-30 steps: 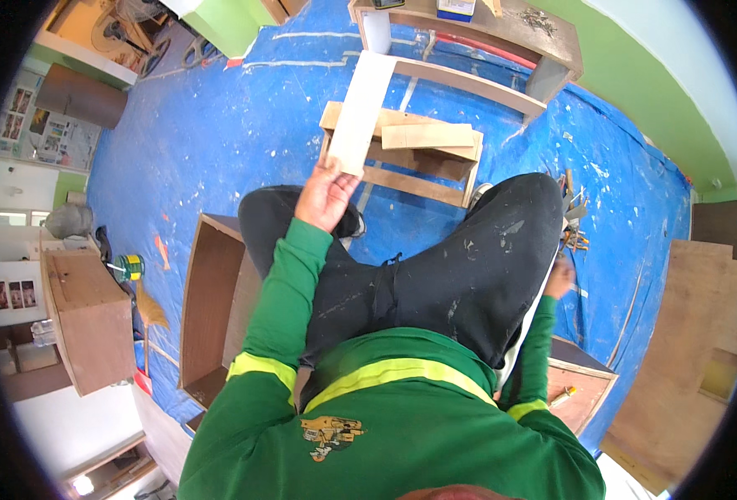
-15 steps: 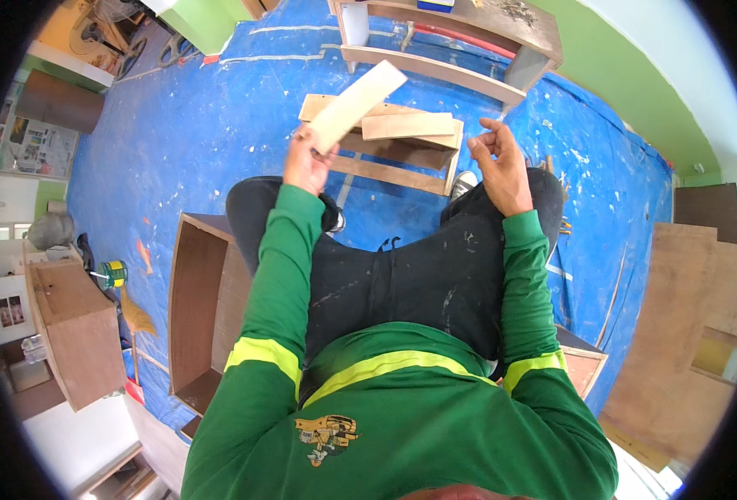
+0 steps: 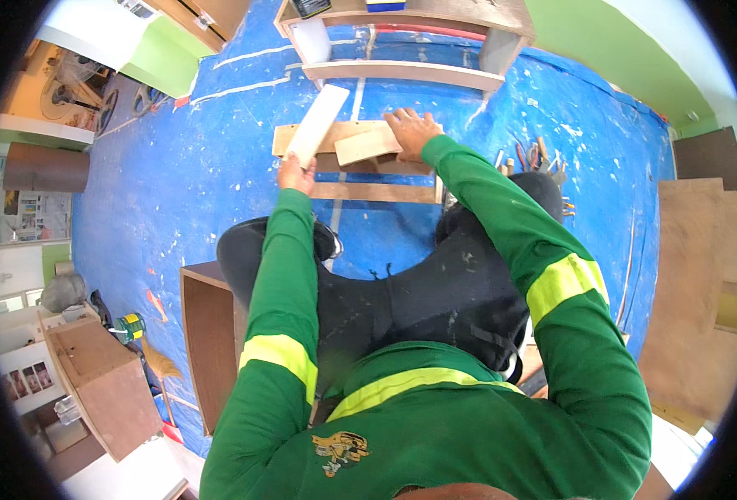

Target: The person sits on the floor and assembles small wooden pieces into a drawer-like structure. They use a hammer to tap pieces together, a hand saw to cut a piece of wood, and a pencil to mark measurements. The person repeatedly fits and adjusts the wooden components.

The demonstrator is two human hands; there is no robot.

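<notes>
My left hand [image 3: 298, 173] is closed around the near end of a pale wooden board [image 3: 318, 125], which slants up and away to the right over the left part of a low wooden bench [image 3: 377, 192]. A second, shorter wooden board [image 3: 360, 149] lies on the bench top. My right hand [image 3: 414, 132] reaches over that board's right end, its fingers bent around the far edge; the thumb is hidden. The bench stands between my feet.
A wooden cabinet frame [image 3: 406, 71] stands beyond the bench on the blue floor sheet [image 3: 177, 158]. Hand tools [image 3: 539, 158] lie by my right knee. An open wooden box [image 3: 204, 333] stands by my left leg, and a broom [image 3: 160, 362] farther left.
My right hand has moved from above my right knee to the right end of the board on the bench. The board in my left hand has tilted more upright.
</notes>
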